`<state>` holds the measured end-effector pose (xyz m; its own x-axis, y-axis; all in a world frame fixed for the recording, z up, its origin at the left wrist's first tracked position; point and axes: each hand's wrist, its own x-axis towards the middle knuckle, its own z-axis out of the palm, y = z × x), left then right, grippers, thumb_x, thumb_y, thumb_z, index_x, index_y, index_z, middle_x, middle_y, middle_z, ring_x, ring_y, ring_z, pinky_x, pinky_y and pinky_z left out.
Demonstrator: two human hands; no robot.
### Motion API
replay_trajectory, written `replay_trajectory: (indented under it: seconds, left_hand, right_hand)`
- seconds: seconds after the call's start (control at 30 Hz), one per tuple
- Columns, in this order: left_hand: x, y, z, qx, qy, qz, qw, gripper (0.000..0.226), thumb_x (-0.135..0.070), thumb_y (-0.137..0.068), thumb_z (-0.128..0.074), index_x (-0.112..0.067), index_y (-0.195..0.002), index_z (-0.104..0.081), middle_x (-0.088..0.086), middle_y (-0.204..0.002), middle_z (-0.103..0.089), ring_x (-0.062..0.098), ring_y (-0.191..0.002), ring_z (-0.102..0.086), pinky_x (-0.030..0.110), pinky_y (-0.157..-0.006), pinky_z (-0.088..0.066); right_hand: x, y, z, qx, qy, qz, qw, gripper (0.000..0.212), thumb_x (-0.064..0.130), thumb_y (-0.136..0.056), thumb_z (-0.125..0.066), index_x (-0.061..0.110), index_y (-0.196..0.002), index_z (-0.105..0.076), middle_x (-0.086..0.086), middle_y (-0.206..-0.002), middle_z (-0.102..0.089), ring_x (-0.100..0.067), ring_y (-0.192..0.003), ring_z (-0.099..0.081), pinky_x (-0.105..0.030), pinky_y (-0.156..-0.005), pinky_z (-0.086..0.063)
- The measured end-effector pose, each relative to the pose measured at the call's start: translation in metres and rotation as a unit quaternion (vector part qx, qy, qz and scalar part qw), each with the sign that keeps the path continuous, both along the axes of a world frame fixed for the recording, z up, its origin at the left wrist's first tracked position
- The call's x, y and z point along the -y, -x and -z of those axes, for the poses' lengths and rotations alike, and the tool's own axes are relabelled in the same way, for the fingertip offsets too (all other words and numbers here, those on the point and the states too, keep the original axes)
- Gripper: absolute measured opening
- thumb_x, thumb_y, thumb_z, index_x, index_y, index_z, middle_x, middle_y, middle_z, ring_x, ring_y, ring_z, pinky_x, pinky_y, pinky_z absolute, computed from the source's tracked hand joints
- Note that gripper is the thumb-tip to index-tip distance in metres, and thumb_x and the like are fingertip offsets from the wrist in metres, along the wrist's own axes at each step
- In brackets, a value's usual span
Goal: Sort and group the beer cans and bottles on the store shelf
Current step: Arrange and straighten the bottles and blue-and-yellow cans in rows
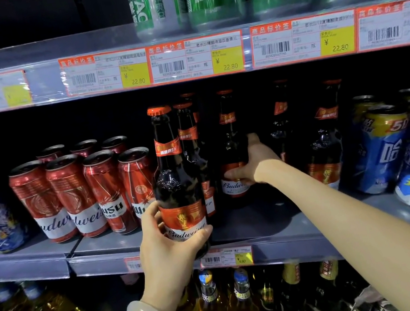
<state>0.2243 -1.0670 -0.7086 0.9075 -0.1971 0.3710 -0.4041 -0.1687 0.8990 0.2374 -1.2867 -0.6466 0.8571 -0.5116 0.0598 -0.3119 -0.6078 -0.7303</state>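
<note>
Left fingers (154, 216) wrap front bottle's (175, 177) label.

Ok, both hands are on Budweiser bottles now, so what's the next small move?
Probably slide the front bottle in the left hand back beside the bottle the right hand grips: it stands at the shelf edge, ahead of the other dark bottles.

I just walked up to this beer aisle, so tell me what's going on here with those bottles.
A person is sorting beer on the middle shelf. The left hand grips a dark Budweiser bottle at the shelf's front edge, beside the red Budweiser cans. The right hand reaches further in and holds a second Budweiser bottle standing among others. Blue cans sit on the right.
</note>
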Motion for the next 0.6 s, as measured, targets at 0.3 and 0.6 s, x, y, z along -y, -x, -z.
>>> replay_trajectory:
  seconds: [0.3, 0.6]
  left_hand:
    - [0.003, 0.008, -0.002, 0.001, 0.006, 0.004, 1.000, 0.079, -0.018, -0.055, -0.089, -0.031, -0.117, -0.041, -0.018, -0.101, -0.058, -0.013, -0.088, -0.057, 0.008, -0.072, -0.043]
    - [0.040, 0.029, 0.001, -0.005, 0.007, 0.045, 0.999, 0.086, -0.020, -0.052, -0.090, -0.022, -0.124, -0.043, -0.015, -0.106, -0.060, -0.003, -0.094, -0.059, 0.006, -0.070, -0.047]
  right_hand:
    - [-0.002, 0.026, 0.011, -0.054, 0.015, 0.030, 0.998, 0.089, 0.024, -0.077, -0.076, 0.011, -0.145, -0.019, -0.012, -0.139, -0.046, -0.029, -0.122, -0.050, -0.035, -0.098, -0.043]
    - [-0.007, 0.024, 0.037, -0.012, -0.001, 0.016, 1.000, 0.049, 0.020, -0.084, -0.066, 0.009, -0.123, -0.038, -0.013, -0.117, -0.058, -0.024, -0.096, -0.058, -0.036, -0.083, -0.051]
